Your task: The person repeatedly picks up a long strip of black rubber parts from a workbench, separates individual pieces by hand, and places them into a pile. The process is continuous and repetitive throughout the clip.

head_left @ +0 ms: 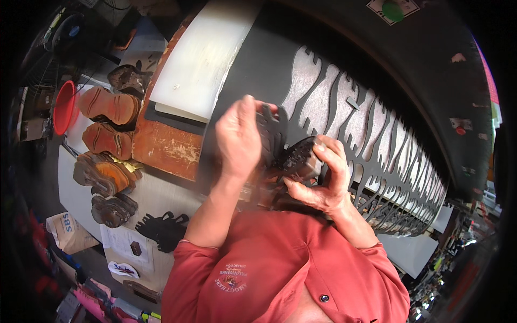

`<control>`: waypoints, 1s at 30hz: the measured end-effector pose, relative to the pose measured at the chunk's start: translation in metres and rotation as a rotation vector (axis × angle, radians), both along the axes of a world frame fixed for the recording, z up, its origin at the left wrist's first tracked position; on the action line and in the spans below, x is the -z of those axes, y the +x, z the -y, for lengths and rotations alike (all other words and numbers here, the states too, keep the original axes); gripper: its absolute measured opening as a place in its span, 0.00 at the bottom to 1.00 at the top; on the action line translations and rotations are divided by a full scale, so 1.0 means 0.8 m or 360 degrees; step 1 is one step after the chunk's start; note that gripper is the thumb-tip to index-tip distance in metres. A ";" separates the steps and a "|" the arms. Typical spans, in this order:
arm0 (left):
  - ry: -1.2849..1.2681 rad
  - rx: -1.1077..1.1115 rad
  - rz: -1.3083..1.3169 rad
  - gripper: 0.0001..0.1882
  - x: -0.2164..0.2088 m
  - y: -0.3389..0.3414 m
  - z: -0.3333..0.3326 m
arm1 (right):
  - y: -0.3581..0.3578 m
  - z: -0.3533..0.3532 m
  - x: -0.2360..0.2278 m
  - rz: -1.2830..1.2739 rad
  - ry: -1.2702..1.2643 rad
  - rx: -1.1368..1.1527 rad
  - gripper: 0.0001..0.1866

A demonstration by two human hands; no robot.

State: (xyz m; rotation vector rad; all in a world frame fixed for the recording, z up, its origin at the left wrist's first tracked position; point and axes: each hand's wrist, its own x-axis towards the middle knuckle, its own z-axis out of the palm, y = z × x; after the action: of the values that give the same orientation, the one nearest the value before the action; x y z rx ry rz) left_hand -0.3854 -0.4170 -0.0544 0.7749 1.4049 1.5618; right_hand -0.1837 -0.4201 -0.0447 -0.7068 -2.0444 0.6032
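My left hand (239,139) is closed on black cut-out pieces (273,129) with finger-like strips, apparently from a flat sheet. Between the fingers and thumb of my right hand (329,180) is a dark, block-like cutting die (301,160), close beside the pieces. Its underside is hard to make out. Both hands are above the near part of a large black sheet (253,62). Rows of strap-shaped openings (344,116) run across that sheet to the right, showing a pale surface beneath. Narrow black strips remain between the openings.
A dark machine beam with a green button (393,9) and a red button (460,130) spans the far right. A white slab (207,48) lies beside the worn brown board (167,148). Left are reddish sole-shaped blocks (110,105), more black pieces (161,231) and a red basin (65,107).
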 end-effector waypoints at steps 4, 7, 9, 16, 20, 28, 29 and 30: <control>-0.0098 -0.0033 0.0070 0.25 0.005 -0.017 0.005 | 0.003 0.007 0.005 -0.0067 -0.0018 -0.0017 0.48; -0.0059 0.0071 -0.0170 0.16 0.000 -0.014 0.023 | 0.004 0.008 0.009 -0.0079 -0.0017 -0.0016 0.47; 0.0082 0.0218 -0.0241 0.12 -0.001 -0.007 0.040 | 0.005 0.007 0.012 -0.0087 -0.0055 -0.0037 0.47; -0.0041 -0.0360 0.0303 0.04 0.031 -0.079 0.071 | 0.024 0.009 0.019 -0.0543 -0.0413 -0.0033 0.49; -0.0073 -0.1088 0.0384 0.04 0.018 -0.141 0.086 | 0.046 0.010 0.016 -0.0586 -0.0546 0.0143 0.51; -0.0076 -0.0669 -0.0016 0.16 -0.005 -0.240 0.174 | 0.058 -0.017 -0.039 -0.0801 -0.0846 0.0185 0.54; -0.0105 -0.0604 -0.0116 0.17 -0.003 -0.256 0.194 | 0.059 -0.022 -0.054 -0.0813 -0.0930 0.0121 0.55; -0.0329 -0.0724 -0.0177 0.18 0.001 -0.274 0.218 | 0.057 -0.029 -0.068 -0.0746 -0.0837 0.0096 0.55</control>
State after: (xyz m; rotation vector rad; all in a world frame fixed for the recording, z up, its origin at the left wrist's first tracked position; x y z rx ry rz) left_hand -0.6044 -0.5911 -0.0548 0.4401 1.8870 1.6895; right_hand -0.1381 -0.3967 0.0097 -0.8273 -1.4322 1.1721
